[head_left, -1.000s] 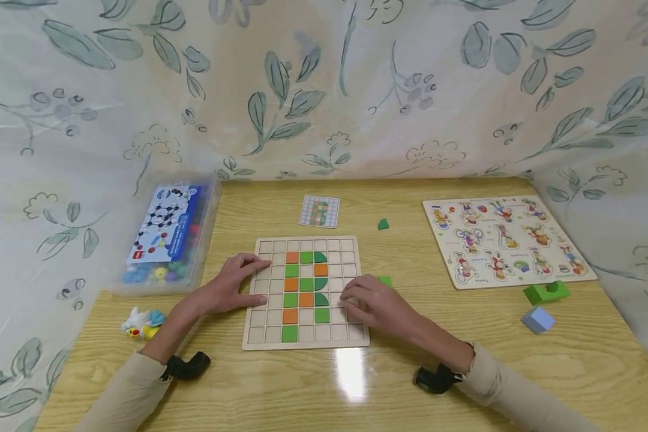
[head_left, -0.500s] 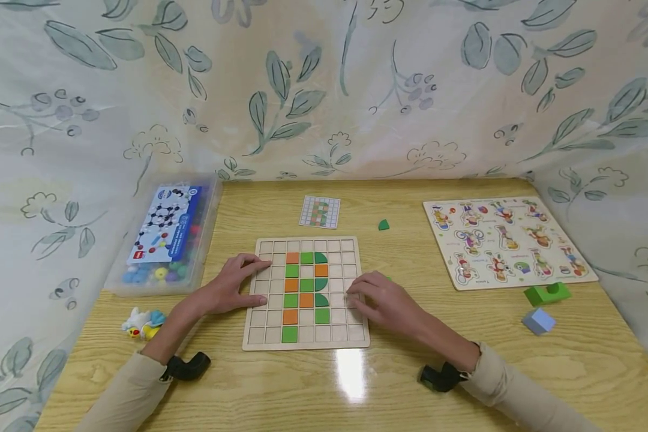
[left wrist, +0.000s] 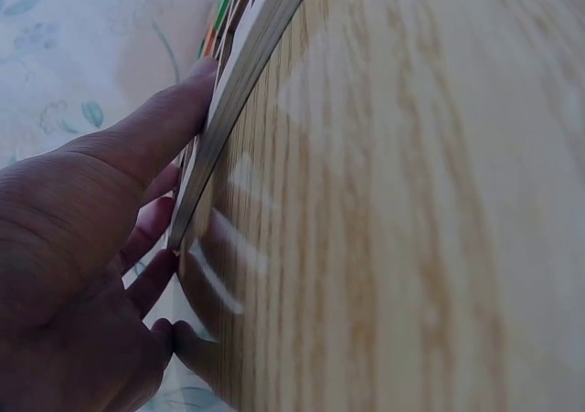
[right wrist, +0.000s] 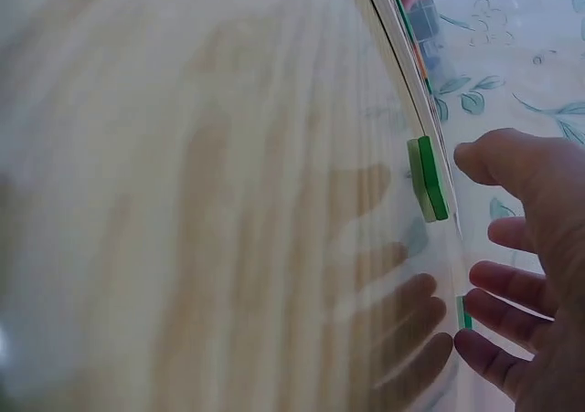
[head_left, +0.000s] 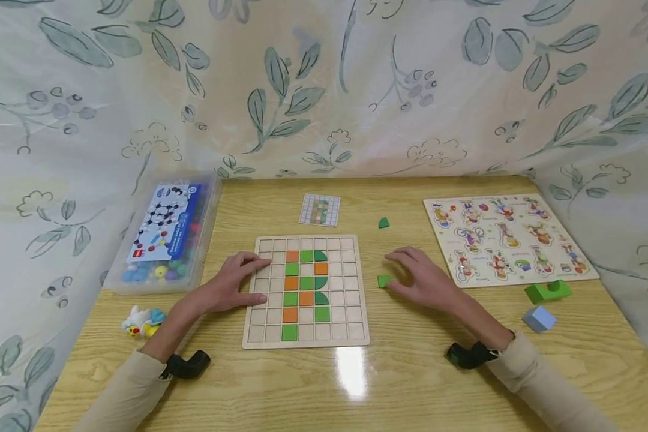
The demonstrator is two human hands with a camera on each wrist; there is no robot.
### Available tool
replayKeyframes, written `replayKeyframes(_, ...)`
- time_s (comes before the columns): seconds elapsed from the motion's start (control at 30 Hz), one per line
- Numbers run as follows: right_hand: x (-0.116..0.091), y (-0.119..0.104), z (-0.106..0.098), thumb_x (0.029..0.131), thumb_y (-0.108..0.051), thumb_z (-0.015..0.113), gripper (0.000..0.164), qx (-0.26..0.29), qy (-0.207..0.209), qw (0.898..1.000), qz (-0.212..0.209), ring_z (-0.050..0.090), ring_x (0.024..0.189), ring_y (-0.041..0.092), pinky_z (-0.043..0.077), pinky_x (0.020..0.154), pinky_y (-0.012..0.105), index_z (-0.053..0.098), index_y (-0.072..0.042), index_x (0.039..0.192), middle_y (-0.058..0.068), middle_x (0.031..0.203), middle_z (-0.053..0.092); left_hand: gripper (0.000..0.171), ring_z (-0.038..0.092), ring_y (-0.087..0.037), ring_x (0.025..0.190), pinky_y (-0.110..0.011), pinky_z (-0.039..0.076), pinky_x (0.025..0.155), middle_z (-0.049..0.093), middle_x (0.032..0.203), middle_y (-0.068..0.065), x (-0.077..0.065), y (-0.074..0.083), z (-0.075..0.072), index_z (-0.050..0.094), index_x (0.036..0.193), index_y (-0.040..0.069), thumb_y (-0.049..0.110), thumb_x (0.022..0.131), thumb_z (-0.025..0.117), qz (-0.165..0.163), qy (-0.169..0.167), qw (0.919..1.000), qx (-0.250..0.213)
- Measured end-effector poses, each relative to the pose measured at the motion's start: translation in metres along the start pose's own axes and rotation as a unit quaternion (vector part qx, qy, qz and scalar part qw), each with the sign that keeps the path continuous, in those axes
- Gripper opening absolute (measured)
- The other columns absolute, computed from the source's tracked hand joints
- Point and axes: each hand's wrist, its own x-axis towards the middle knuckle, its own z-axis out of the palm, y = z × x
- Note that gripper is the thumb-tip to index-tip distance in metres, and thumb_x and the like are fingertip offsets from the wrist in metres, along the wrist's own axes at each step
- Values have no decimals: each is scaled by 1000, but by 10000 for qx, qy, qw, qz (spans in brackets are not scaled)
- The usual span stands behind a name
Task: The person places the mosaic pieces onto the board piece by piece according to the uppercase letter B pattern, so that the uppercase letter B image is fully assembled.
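A wooden grid board (head_left: 348, 333) lies flat, with orange squares, green squares and dark green quarter-round tiles in several of its cells. My left hand (head_left: 227, 287) rests on the board's left edge, thumb and fingers spread apart; the left wrist view shows the thumb (left wrist: 174, 110) against the board's side. To the right of the board, my right hand (head_left: 423, 279) is spread, with its thumb beside a loose green square tile (head_left: 383, 281). In the right wrist view that tile (right wrist: 430, 179) sits on the table, and the hand appears not to grip it.
A pattern card (head_left: 320, 210) and a green quarter-round tile (head_left: 383, 222) lie behind the board. At left are a clear bead box (head_left: 191, 264) and a small toy figure (head_left: 143, 324). A picture puzzle (head_left: 507, 240), green block (head_left: 548, 292) and blue block (head_left: 539, 319) are at right.
My right hand has moved off the board's right side, rightward and slightly away, and its fingers have spread. The green square tile is in view again. My left hand has stayed put.
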Motion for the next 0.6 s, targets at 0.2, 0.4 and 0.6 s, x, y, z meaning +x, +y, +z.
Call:
replayKeyframes(0.2,-3,1,-3,84,-36,75,56,29,-122,9999,88,49,124,29,43,101,49,58,-11,131,10,130,55,72,34,-34,125,-56,29,101,40,137,-13,1,-2,0,45,146,13,35,84,75,15,-16,10000,58)
replayKeyframes(0.4,-2,2,-3,84,-37,73,56,-43,-140,9997,175,49,124,29,42,102,49,58,-11,131,10,131,56,73,35,-33,124,-55,29,100,40,137,-13,1,-1,0,45,146,13,36,84,75,48,-46,9999,83)
replayKeyframes(0.6,-1,5,-3,85,-37,73,54,-64,-95,9997,192,50,123,28,43,100,48,59,-11,130,10,130,56,73,35,-33,123,-55,29,100,41,136,-14,0,0,0,45,146,13,34,84,76,54,-44,10000,56)
